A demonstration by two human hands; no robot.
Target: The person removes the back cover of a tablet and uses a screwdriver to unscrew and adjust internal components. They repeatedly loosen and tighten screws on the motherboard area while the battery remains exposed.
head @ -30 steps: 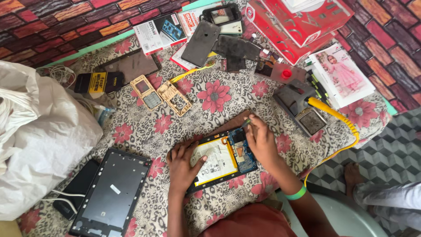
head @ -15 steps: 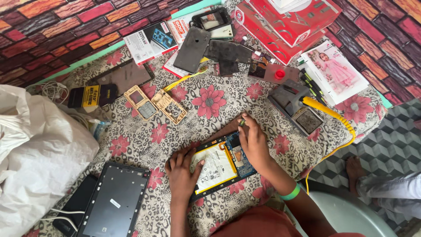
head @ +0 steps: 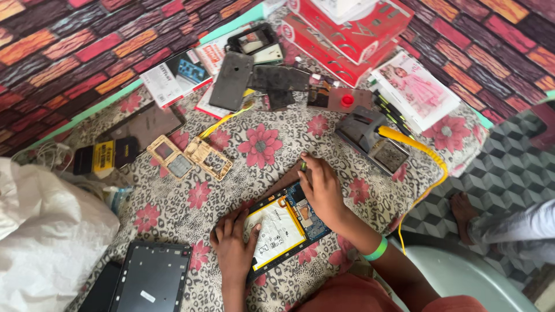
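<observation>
The opened tablet (head: 283,231) lies near the table's front edge on the floral tablecloth (head: 277,144). The left hand (head: 234,248) presses flat – fingers together – steadying its left edge. The right hand (head: 321,190) pinches a thin tool (head: 303,166), fingers clamped, at the far corner.

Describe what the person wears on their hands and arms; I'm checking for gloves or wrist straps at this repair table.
Both hands are bare: no gloves on the left hand or the right hand. The right wrist carries a plain green wristband. Both forearms are uncovered, with no sleeves reaching them. No rings or watch are visible.
</observation>
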